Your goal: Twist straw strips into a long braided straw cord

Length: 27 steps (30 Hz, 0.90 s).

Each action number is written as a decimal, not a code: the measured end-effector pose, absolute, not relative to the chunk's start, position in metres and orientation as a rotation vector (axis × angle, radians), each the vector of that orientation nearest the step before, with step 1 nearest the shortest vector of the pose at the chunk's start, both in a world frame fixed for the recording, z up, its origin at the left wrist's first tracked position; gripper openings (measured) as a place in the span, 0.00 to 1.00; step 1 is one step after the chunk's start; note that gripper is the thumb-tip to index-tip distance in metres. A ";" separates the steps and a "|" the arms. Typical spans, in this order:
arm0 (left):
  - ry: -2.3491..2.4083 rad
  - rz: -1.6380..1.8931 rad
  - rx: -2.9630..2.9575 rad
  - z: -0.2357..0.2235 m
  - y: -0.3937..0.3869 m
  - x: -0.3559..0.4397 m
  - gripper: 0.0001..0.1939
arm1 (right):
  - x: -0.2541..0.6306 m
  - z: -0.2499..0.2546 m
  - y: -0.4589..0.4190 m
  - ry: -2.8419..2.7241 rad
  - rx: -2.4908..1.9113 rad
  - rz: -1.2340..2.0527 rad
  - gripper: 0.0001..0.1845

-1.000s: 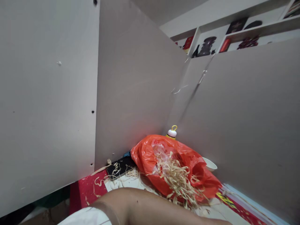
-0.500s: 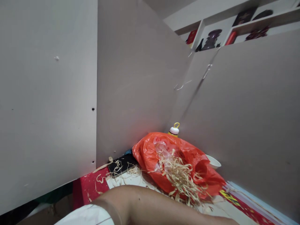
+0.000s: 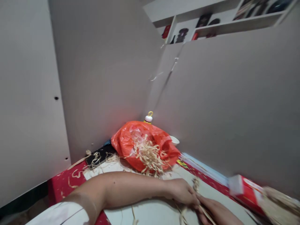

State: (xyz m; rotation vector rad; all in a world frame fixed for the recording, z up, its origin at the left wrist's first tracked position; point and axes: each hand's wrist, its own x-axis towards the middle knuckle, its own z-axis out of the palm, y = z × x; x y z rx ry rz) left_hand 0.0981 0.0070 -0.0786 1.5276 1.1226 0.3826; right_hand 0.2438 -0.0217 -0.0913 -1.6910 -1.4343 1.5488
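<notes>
My left hand (image 3: 181,191) reaches across the white surface (image 3: 154,214) from the lower left. Its fingers are closed on pale straw strips (image 3: 195,184). My right hand (image 3: 217,212) comes in from the bottom right and meets the left one; its fingers pinch the same strips, with a thin strand running out under them. An orange plastic bag (image 3: 131,140) lies in the corner behind the hands, with a tangle of straw shavings (image 3: 148,156) spilling from its mouth.
Grey board panels (image 3: 105,72) wall the corner on the left, back and right. A small white-capped bottle (image 3: 148,118) and a white bowl (image 3: 174,140) sit behind the bag, a black phone (image 3: 99,154) to its left. A red-and-white box (image 3: 246,190) lies at the right. Shelves (image 3: 211,25) hang above.
The view has swung right and down. Both hands, out of sight before, now show at the bottom, closed on straw strips. The red-and-white box has come into view.
</notes>
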 end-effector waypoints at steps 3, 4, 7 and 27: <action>1.070 0.488 1.558 -0.073 0.000 0.093 0.04 | 0.240 -0.079 -0.026 -1.401 -1.626 1.611 0.21; 1.048 0.503 1.573 -0.073 -0.001 0.092 0.05 | 0.242 -0.074 -0.025 -1.389 -1.613 1.616 0.22; 1.016 0.509 1.588 -0.075 0.001 0.090 0.08 | 0.251 -0.061 -0.023 -1.335 -1.568 1.584 0.22; 0.928 0.445 1.519 -0.071 0.004 0.090 0.11 | 0.252 -0.024 -0.013 -1.142 -1.496 1.258 0.06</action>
